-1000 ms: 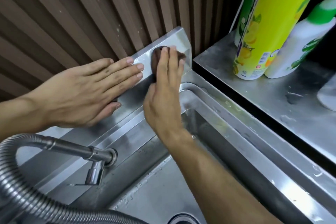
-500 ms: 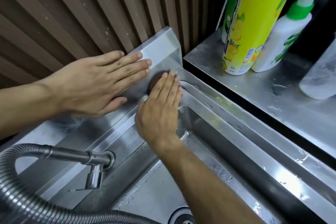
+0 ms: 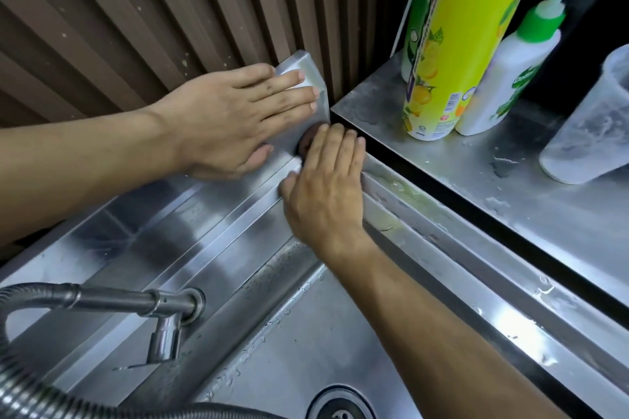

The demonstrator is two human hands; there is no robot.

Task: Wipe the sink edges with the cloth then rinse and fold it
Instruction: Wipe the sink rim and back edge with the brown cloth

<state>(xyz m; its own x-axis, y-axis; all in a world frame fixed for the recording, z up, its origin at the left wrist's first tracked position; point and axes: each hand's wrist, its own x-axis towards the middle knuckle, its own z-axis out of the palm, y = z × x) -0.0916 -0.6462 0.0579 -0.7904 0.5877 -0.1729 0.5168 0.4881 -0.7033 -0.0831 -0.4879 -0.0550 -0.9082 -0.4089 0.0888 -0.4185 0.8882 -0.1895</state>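
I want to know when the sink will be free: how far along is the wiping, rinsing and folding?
Still in the wiping stage. The right hand presses the brown cloth flat into the sink's back corner, while the left hand rests flat on the backsplash. How much of the edge is already wiped cannot be told. No water runs from the faucet, so rinsing and folding remain.

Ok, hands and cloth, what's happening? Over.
Left hand flat on the sink's back panel. Right hand pressing the brown cloth into the back corner. Nothing in the way.
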